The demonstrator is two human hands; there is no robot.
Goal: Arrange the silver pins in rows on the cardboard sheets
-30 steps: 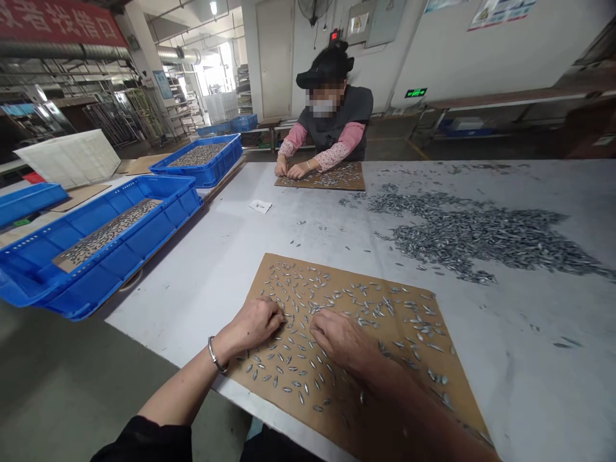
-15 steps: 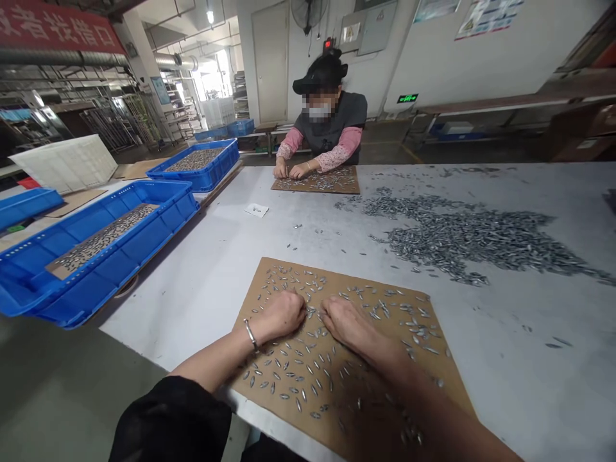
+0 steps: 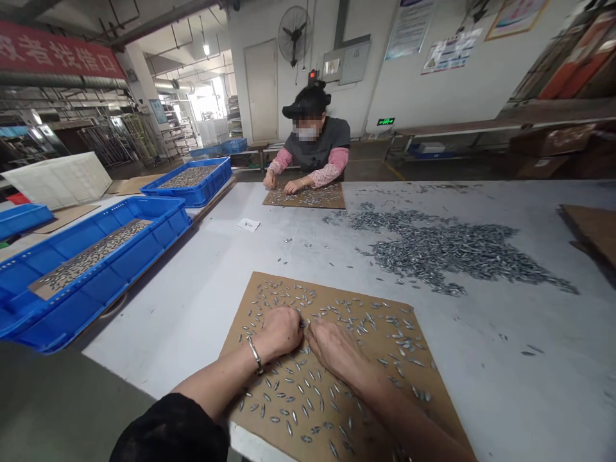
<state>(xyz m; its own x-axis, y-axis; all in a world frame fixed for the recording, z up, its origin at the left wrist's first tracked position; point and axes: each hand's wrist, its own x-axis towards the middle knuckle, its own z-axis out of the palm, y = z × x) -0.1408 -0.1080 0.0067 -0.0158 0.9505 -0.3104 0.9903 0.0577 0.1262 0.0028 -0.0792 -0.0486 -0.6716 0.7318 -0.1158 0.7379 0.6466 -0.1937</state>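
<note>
A brown cardboard sheet (image 3: 269, 436) lies on the table in front of me, strewn with small silvery spindle-shaped metal pieces (image 3: 308, 385). Over its middle, my left hand (image 3: 280, 330), with a bracelet at the wrist, is closed with the fingers curled down. Close beside it my right hand (image 3: 332, 343) is closed too, thumb and fingertips pinched together. The fingertips of both hands nearly meet at the pieces. Whatever they pinch is too small or hidden to make out. Pieces around the hands lie apart on the left and in looser clusters on the right.
A large pile of the same pieces (image 3: 447, 253) spreads across the white table (image 3: 192, 301). Opposite, a co-worker (image 3: 317, 147) handles pieces on another cardboard sheet (image 3: 308, 199). Blue crates (image 3: 158, 250) stand along the left edge; more cardboard (image 3: 591, 234) lies at the far right.
The camera view has tilted up and turned slightly right, so the scene sits lower and further left. My hands stay close together over the sheet, now slightly nearer each other.
</note>
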